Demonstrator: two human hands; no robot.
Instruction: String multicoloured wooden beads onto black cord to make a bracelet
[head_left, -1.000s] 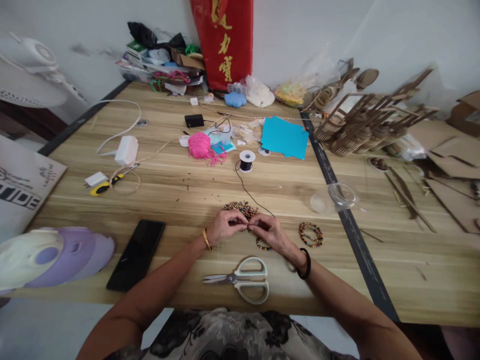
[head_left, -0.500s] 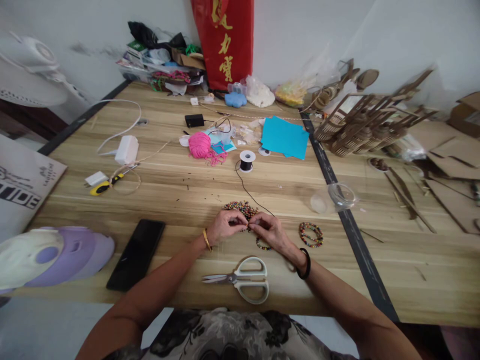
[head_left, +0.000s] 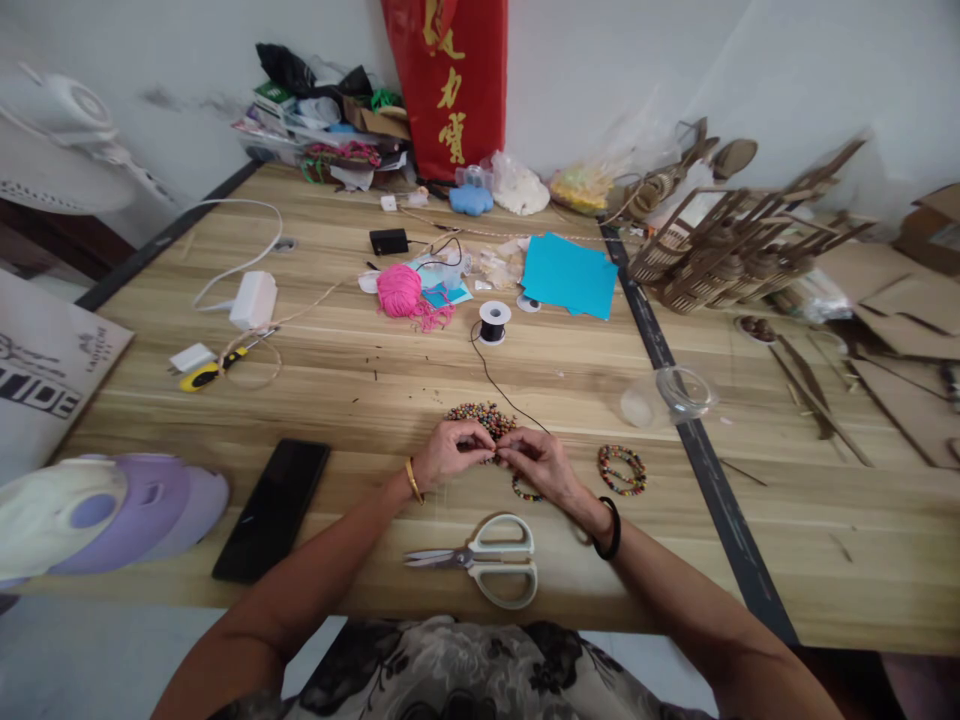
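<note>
My left hand point(head_left: 448, 452) and my right hand point(head_left: 541, 463) meet fingertip to fingertip at the near middle of the wooden table point(head_left: 360, 390). Both pinch a thin black cord point(head_left: 504, 389) that runs back to a small spool point(head_left: 493, 322). A strand of coloured beads point(head_left: 523, 491) hangs on the cord under my right hand. A loose pile of beads point(head_left: 480, 415) lies just behind my fingers. Whether a single bead is between my left fingertips is too small to tell.
White scissors point(head_left: 487, 559) lie near the front edge. A finished bead bracelet point(head_left: 622, 469) and a clear cup point(head_left: 671, 393) sit to the right. A black phone point(head_left: 273, 507) and purple fan point(head_left: 97, 510) are to the left; pink yarn point(head_left: 401, 291) and blue paper point(head_left: 568, 274) lie farther back.
</note>
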